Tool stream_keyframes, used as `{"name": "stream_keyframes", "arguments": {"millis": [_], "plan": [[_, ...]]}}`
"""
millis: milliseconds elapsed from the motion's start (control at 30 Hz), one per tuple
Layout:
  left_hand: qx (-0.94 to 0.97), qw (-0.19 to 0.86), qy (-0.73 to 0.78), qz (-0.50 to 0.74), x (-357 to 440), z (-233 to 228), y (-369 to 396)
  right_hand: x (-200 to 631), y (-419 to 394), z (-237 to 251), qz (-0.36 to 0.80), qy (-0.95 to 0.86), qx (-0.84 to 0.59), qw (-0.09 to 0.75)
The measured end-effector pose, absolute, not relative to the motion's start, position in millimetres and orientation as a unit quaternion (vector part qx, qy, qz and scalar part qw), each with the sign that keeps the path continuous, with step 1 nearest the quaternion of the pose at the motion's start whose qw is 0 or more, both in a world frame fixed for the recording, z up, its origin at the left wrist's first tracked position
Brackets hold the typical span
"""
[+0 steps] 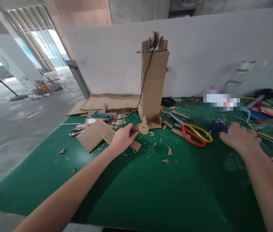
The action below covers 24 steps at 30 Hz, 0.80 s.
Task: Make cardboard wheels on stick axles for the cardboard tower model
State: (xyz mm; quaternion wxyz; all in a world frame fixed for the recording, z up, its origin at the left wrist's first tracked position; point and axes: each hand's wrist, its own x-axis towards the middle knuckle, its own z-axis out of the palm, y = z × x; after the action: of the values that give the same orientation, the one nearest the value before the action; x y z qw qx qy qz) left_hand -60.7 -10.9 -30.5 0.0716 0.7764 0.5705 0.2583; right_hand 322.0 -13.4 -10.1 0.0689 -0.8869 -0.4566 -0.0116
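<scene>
My left hand point(124, 137) is closed in a pinch at the edge of a small round cardboard disc point(143, 128), in front of the foot of a tall cardboard tower point(154, 83). More discs point(155, 39) stand at the tower's top, and a black cord point(146, 72) runs down from them. My right hand point(239, 135) is wrapped round a dark blue glue gun point(217, 126), whose tip points left and down. Its grip is mostly hidden by my fingers. Just left of it lie large scissors point(197, 134) with red and yellow handles, blades pointing away.
Cardboard scraps point(90, 135) and thin tools point(100, 115) lie left of the tower on the green table point(138, 193). Flat cardboard sheets point(112, 102) lie behind. At the right is a pile of coloured strips point(269, 112). A white partition point(194, 58) stands along the back.
</scene>
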Motion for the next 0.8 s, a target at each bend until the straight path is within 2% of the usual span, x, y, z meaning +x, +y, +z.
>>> {"name": "stream_keyframes", "arguments": {"millis": [200,400,800], "plan": [[0.738,0.115,0.581,0.324,-63.9,-32.5,-3.8,325.1,-12.6,-15.5,-0.011,-0.455,-0.888,0.069],[0.741,0.103,0.583,0.318,-51.5,-28.5,11.6,304.0,-22.5,-4.1,-0.184,-0.521,-0.822,0.136],[0.767,0.062,0.567,0.295,-31.9,-38.5,45.0,283.4,-13.3,-31.1,-0.163,-0.651,-0.723,0.164]]}}
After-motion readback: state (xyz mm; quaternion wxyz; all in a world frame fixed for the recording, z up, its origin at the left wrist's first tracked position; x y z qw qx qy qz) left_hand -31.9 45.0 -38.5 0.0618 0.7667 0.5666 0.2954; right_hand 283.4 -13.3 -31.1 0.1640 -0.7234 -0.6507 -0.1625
